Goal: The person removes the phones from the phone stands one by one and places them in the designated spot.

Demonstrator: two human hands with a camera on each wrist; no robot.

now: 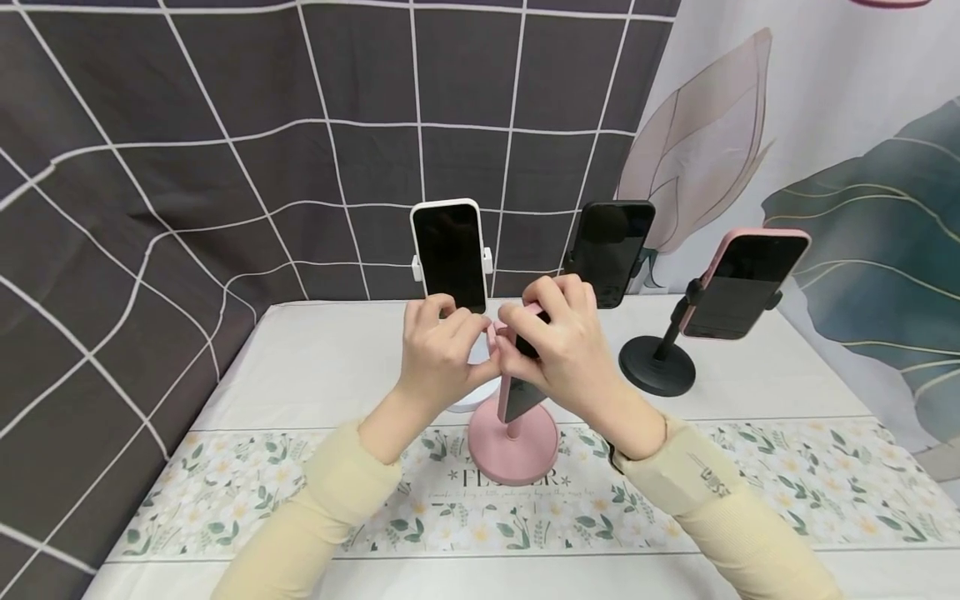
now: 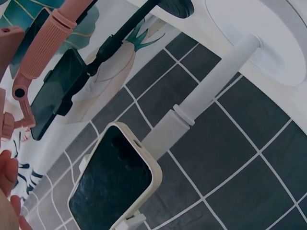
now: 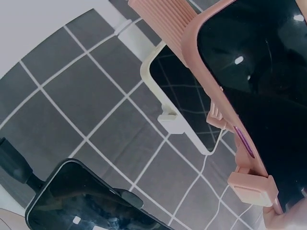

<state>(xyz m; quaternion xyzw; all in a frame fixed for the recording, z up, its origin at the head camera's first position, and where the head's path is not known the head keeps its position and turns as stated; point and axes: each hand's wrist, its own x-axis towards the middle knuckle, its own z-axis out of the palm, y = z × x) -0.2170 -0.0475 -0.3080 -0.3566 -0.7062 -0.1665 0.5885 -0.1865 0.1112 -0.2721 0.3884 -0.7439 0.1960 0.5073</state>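
A pink-cased phone [image 1: 523, 398] sits tilted in the clamp of a pink phone stand [image 1: 513, 450]. My right hand [image 1: 564, 346] grips the phone, its fingers curled over the screen and upper edge. At the holder's left side, my left hand [image 1: 442, 350] pinches the pink clamp with thumb and fingertips, right beside the right thumb. In the right wrist view, a pink clamp jaw presses the side of the phone [image 3: 259, 91]. The pink stand's ribbed arm [image 2: 50, 48] and joint show in the left wrist view. My hands hide much of the clamp in the head view.
Behind stands a white stand holding a white-cased phone [image 1: 450, 250]. Two more mounted phones are at the right: a black one [image 1: 613, 250] and a pink-cased one [image 1: 742, 287] on a black stand [image 1: 657, 367]. A floral cloth strip [image 1: 247, 492] crosses the table.
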